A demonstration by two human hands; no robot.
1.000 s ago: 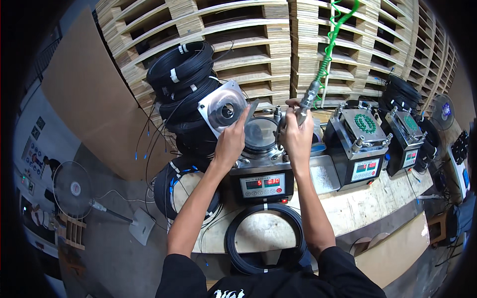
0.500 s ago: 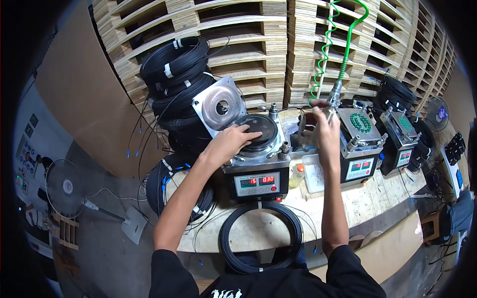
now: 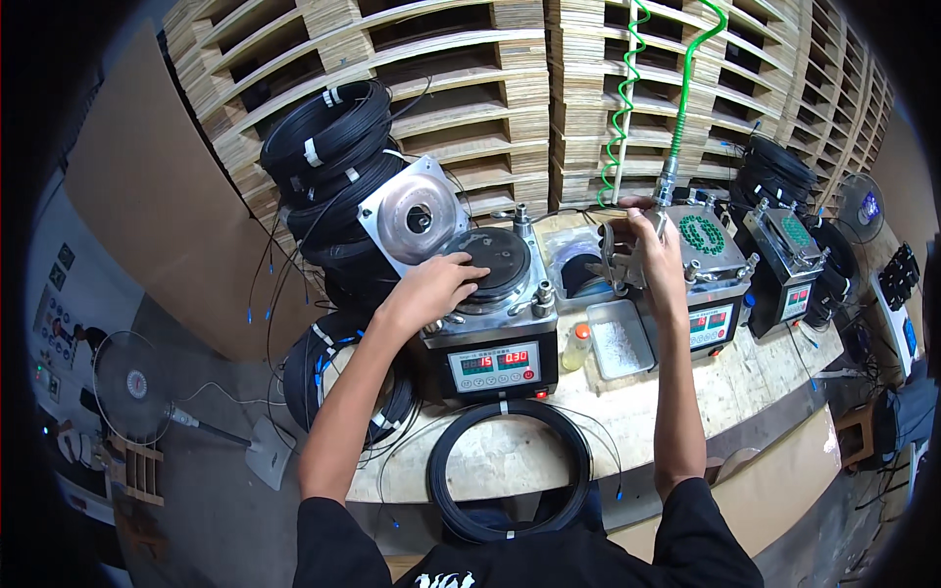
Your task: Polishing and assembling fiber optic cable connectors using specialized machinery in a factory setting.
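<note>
My left hand (image 3: 436, 284) lies with fingers stretched out on the round black disc (image 3: 487, 263) on top of the nearest polishing machine (image 3: 497, 365). To its right, my right hand (image 3: 659, 257) is closed around a metal air blow gun (image 3: 664, 192), which hangs from a green hose (image 3: 679, 132). A curved metal piece (image 3: 614, 263) shows beside its fingers; whether it belongs to the gun I cannot tell. A square metal plate with a round centre (image 3: 414, 211) leans behind my left hand.
A ring of black cable (image 3: 443, 480) lies at the table's front edge. An orange-capped bottle (image 3: 577, 345) and a white tray (image 3: 619, 338) stand right of the machine. Black cable coils (image 3: 338, 142) are stacked at left. Two similar machines (image 3: 714, 318) stand at right, before wooden pallets (image 3: 470, 93).
The whole view has shifted slightly. My left hand stays on the disc. My right hand still grips the blow gun, and the metal piece beside it, blurred before, shows more clearly.
</note>
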